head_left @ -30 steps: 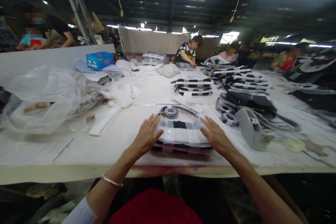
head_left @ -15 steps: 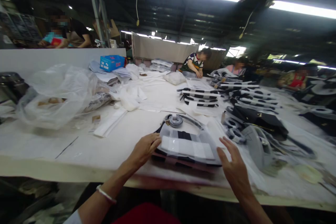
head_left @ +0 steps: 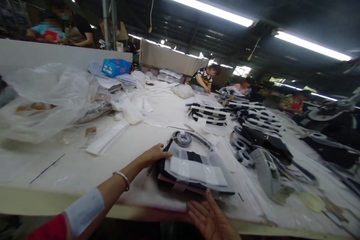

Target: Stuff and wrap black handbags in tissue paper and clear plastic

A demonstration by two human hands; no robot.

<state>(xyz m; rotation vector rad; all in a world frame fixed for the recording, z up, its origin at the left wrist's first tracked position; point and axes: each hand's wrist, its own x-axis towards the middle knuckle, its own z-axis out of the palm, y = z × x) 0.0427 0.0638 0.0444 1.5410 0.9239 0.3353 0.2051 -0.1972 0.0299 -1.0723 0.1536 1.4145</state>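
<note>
While touching the left edge of a flat black-and-white bag in clear plastic [head_left: 195,170] with the left hand [head_left: 156,154], has the right hand [head_left: 210,217] palm up, fingers spread, at the bag's front edge. Cannot tell whether pinching with the left. Lies, plastic-wrapped, near the front of the white surface [head_left: 84,180], just before a grey coiled strap [head_left: 183,139].

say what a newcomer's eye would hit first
Probably the pale-wrapped black bag near the front edge of the table, left hand at its left end, right hand open by its front. Then the blue box, farther back left, and the lit ceiling tubes.
</note>
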